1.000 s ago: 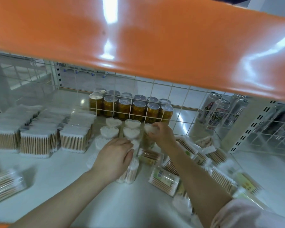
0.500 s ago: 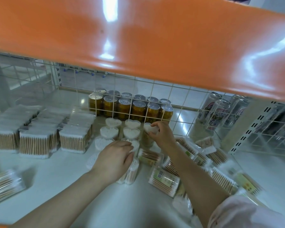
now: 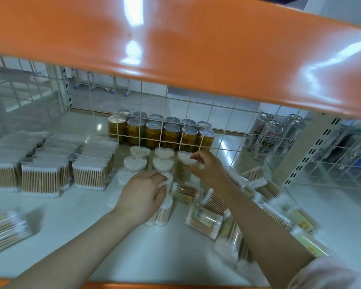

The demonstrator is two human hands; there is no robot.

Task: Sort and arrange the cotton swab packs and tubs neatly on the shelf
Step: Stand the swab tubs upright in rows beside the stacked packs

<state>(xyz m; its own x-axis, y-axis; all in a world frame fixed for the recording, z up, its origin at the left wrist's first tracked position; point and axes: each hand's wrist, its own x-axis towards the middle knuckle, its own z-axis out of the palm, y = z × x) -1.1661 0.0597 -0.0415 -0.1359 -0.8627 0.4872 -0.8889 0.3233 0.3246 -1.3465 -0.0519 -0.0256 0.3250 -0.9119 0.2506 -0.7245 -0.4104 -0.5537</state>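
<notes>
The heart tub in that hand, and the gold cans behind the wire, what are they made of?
The heart-shaped tub that the right hand pinches looks like clear, glossy plastic: you can see the white swab tips and wooden sticks through it. The gold cans look like metal, probably aluminium: shiny silver lids with light glinting off them. The wire grid in front looks like painted or coated metal.

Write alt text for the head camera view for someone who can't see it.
Two hands work among heart-shaped swab tubs on a white shelf: the right hand pinches the top of one upright tub, the left hand rests on another. Square swab packs line the left; loose packs lie scattered right.
</notes>
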